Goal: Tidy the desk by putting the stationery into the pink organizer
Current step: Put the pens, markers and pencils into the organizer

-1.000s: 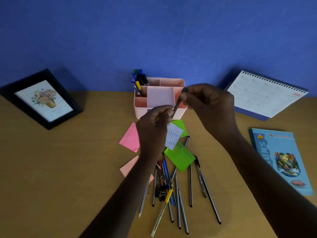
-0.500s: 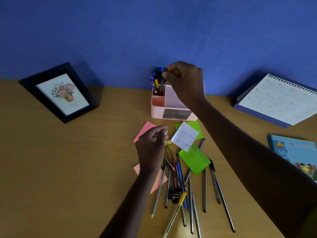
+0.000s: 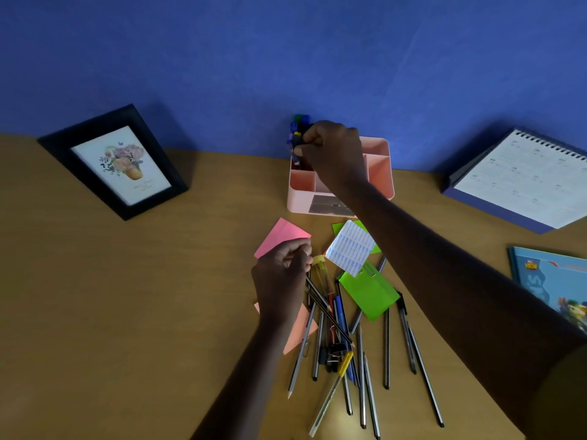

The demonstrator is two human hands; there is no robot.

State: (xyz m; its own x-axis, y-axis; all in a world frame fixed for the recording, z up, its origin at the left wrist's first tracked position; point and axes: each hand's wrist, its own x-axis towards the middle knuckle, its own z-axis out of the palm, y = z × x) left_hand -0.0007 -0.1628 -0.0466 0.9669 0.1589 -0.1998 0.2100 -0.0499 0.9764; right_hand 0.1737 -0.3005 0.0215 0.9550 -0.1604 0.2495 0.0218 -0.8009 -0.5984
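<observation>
The pink organizer (image 3: 382, 147) stands at the back of the desk against the wall, with several pens (image 3: 298, 126) upright in its back left compartment. My right hand (image 3: 333, 152) reaches over that compartment and pinches a dark pen (image 3: 297, 144) among them. My left hand (image 3: 281, 274) hovers lower over the pile, fingers curled round two black striped pencils (image 3: 330, 312) that slant down to the right. Loose pens and pencils (image 3: 386, 354) lie fanned out on the desk below.
Pink (image 3: 279, 236), green (image 3: 370, 295) and salmon (image 3: 303, 330) sticky notes, a white label sheet (image 3: 349, 249) and a black binder clip (image 3: 336, 352) lie by the pile. A framed picture (image 3: 117, 163) leans at the left, a desk calendar (image 3: 521, 179) and a blue book (image 3: 556, 281) at the right.
My right hand took the pen from in front of the organizer to its back left compartment and lowered it there. My left hand dropped back toward the pile with its pencils.
</observation>
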